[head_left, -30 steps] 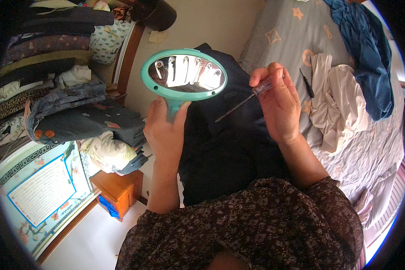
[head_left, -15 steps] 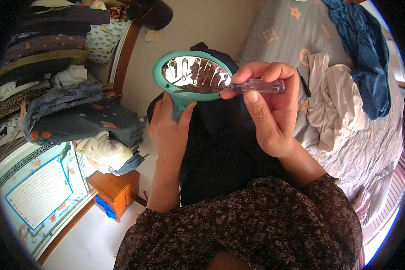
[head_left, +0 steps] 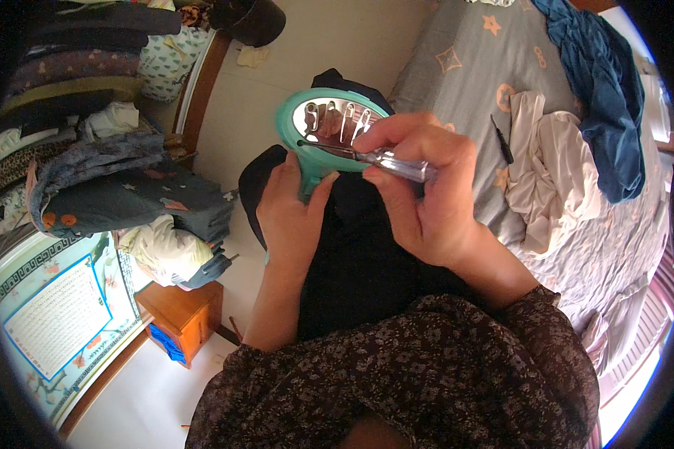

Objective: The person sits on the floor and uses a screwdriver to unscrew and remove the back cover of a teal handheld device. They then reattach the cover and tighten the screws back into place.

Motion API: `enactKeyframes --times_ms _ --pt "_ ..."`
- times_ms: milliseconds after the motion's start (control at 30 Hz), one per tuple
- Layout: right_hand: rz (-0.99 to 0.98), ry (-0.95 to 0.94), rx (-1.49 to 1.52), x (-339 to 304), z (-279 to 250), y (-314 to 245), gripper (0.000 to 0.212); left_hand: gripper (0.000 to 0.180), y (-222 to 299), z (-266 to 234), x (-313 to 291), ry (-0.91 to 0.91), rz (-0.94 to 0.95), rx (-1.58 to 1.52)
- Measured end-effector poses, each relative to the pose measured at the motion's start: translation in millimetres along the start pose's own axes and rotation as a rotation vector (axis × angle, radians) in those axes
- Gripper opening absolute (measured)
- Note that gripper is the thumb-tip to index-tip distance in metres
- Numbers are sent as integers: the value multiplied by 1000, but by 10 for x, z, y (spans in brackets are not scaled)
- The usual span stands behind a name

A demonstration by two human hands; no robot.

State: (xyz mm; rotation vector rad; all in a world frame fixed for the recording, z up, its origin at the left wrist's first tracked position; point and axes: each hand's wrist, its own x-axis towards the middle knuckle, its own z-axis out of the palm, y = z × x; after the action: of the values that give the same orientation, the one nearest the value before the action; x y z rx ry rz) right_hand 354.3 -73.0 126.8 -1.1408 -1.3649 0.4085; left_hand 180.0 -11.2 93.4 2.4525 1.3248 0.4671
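My left hand (head_left: 288, 206) grips the short handle of a teal oval hand mirror (head_left: 284, 120), fingers and thumb around it. Several shiny loops that look like safety pins (head_left: 348, 120) show on the mirror face; I cannot tell how they are fixed. In my right hand (head_left: 438, 191) is a small screwdriver (head_left: 404, 166) with a clear handle, pinched between thumb and fingers. Its thin shaft lies across the lower part of the mirror, and the tip meets a dark hole in the rim at the left. The right fingers hide the mirror's right end.
To the right, a bed with a grey patterned sheet (head_left: 457, 82) bears a blue garment (head_left: 610, 112), a pale cloth (head_left: 547, 172) and a black pen-like stick (head_left: 502, 138). Piled clothes (head_left: 127, 183) lie left, above a small wooden cabinet (head_left: 180, 307). A dark bin (head_left: 251, 22) stands farther off.
The screwdriver tip has shifted to the hole at the mirror's left edge. My right hand has turned and come lower and left, and the mirror sits slightly farther right.
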Motion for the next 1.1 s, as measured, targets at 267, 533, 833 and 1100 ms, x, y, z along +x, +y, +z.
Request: enactKeyframes --times_ms 267,533,833,1100 --pt "-69 45 -286 69 90 -28 32 49 2 149 -59 -107 -72 -105" --pt "133 -93 -500 80 -95 -32 24 50 4 510 -234 -249 26 -163" --pt "326 -95 -532 -15 -115 115 20 50 -8 700 -233 -371 50 -114" --pt "218 -481 -851 344 -265 129 20 50 -9 695 -222 -436 10 -100"
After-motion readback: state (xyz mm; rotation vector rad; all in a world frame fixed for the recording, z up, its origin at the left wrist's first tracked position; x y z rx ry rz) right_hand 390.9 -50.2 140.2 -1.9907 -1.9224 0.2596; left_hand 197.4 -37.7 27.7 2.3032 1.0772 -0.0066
